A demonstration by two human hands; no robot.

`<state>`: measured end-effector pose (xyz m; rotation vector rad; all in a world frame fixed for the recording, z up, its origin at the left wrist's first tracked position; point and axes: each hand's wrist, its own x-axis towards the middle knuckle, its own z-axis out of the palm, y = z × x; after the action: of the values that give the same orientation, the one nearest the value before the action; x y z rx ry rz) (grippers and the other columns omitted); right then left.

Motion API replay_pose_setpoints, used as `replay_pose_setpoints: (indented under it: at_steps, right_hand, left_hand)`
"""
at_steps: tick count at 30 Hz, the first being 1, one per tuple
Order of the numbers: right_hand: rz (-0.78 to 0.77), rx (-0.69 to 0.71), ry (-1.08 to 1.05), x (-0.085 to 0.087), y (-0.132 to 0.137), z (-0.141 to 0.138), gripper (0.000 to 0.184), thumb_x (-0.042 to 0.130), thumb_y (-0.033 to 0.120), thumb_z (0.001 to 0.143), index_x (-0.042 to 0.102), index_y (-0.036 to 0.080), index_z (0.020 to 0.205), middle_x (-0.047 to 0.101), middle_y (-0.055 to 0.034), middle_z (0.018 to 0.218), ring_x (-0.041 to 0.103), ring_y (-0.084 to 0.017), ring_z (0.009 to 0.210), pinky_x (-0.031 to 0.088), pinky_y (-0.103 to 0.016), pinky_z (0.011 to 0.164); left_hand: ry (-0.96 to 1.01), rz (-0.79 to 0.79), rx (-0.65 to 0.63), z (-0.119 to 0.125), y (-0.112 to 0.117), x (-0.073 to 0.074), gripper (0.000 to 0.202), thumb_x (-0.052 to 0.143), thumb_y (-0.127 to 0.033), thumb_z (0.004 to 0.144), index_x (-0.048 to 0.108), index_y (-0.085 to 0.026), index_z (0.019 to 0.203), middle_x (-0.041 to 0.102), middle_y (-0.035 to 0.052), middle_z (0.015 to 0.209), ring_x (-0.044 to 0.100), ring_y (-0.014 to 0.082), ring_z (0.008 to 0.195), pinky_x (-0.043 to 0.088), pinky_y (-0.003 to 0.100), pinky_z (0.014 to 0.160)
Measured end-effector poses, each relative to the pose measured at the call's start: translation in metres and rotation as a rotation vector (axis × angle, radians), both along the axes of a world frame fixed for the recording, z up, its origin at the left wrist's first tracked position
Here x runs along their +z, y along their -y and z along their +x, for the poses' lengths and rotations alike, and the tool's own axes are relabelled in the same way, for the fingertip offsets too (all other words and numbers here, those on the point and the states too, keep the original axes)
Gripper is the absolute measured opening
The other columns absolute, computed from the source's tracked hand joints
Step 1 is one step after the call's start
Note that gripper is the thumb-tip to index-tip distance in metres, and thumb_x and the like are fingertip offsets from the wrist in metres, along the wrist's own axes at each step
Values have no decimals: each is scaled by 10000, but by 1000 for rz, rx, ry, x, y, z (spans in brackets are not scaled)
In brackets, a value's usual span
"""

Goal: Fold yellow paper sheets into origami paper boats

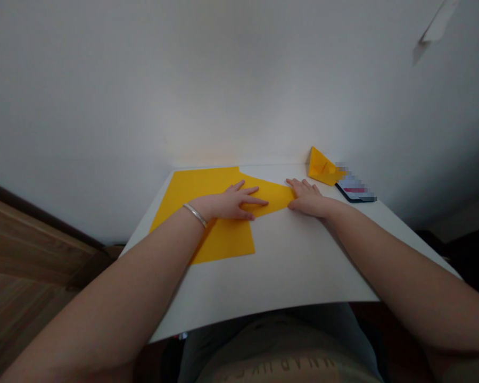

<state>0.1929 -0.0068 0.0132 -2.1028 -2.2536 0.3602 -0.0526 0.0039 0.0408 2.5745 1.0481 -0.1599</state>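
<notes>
A folded yellow paper [277,198] lies on the white table, narrowing toward its right end. My left hand [239,202] rests flat on it with fingers spread, over the right edge of a larger yellow sheet [195,183]. At the narrow end, my right hand [305,198] touches the paper, its thumb near the front corner and its fingers apart along the far side. Whether the folded paper and the larger sheet are joined beneath my left hand is hidden.
Behind my right hand stands a small folded yellow paper shape [321,166], beside a dark-edged phone [355,189] with a blurred screen. A plain wall [239,80] rises at the table's back edge. Wooden furniture [32,244] is at the left.
</notes>
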Motion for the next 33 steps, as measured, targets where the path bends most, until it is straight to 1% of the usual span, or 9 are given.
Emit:
replay_pose_setpoints:
  at_steps: [6, 10, 13, 22, 26, 27, 29, 31, 33]
  right_hand:
    - [-58, 26, 67, 2, -3, 14, 784, 444, 268, 764, 199, 155, 1500, 168, -102, 1572, 104, -309, 1434, 128, -536, 1142]
    - [-49, 77, 130, 2, -7, 23, 726, 401, 251, 791, 244, 118, 1488, 184, -134, 1563, 144, -300, 1430, 166, -510, 1142]
    - [-37, 99, 163, 0, -10, 26, 704, 397, 230, 788, 288, 131, 1476, 216, -129, 1556, 175, -304, 1423, 189, -506, 1136]
    - [65, 132, 170, -4, -12, 29, 637, 391, 187, 797, 388, 130, 1432, 344, -120, 1507, 294, -283, 1385, 248, -427, 1127]
    - [153, 159, 78, 0, -2, 25, 553, 408, 275, 854, 462, 118, 1381, 415, -159, 1456, 362, -279, 1348, 273, -424, 1113]
    - [185, 198, 39, 2, 2, 23, 556, 444, 323, 854, 472, 129, 1374, 413, -159, 1457, 366, -279, 1345, 275, -432, 1111]
    - [271, 366, -28, 5, 8, 17, 603, 561, 392, 803, 497, 161, 1356, 388, -143, 1476, 323, -287, 1366, 269, -457, 1111]
    - [307, 542, -50, 9, 14, 10, 545, 624, 385, 761, 578, 211, 1275, 462, -94, 1431, 305, -292, 1373, 268, -481, 1106]
    - [280, 642, -55, 14, 18, 4, 405, 598, 327, 784, 650, 214, 1169, 601, -71, 1284, 445, -269, 1276, 339, -440, 1066]
  left_hand:
    - [-77, 9, 30, -5, -3, -3, 573, 567, -450, 836, 398, -429, 1383, 141, 18, 1575, -19, 427, 1416, 73, 595, 1106]
    - [-94, 16, 14, -8, -4, -4, 591, 545, -468, 843, 358, -434, 1402, 117, 14, 1579, 11, 410, 1423, 88, 569, 1116]
    - [-97, 16, -2, -8, -4, -4, 594, 530, -471, 848, 336, -445, 1408, 91, -2, 1582, 45, 393, 1428, 97, 557, 1120]
    - [-125, -69, -8, -10, 1, 8, 659, 546, -420, 814, 301, -428, 1427, 11, -28, 1580, -11, 364, 1436, 43, 564, 1124]
    - [-119, -103, -9, -10, 1, 10, 665, 506, -317, 802, 301, -433, 1424, 44, -29, 1575, 2, 349, 1439, 33, 588, 1114]
    - [-111, -108, -3, -10, 1, 10, 649, 472, -283, 809, 312, -434, 1419, 66, -29, 1573, 18, 342, 1440, 37, 593, 1111]
    - [-78, -87, 1, -10, -1, 7, 620, 416, -230, 817, 358, -420, 1404, 118, -26, 1568, 64, 325, 1441, 60, 582, 1115]
    - [-20, -12, -24, -11, -3, 3, 605, 418, -199, 802, 418, -377, 1381, 183, -18, 1558, 124, 302, 1437, 101, 531, 1131]
    - [11, 43, -32, -10, -5, -1, 610, 438, -181, 789, 427, -329, 1381, 240, 3, 1545, 173, 281, 1428, 136, 486, 1139]
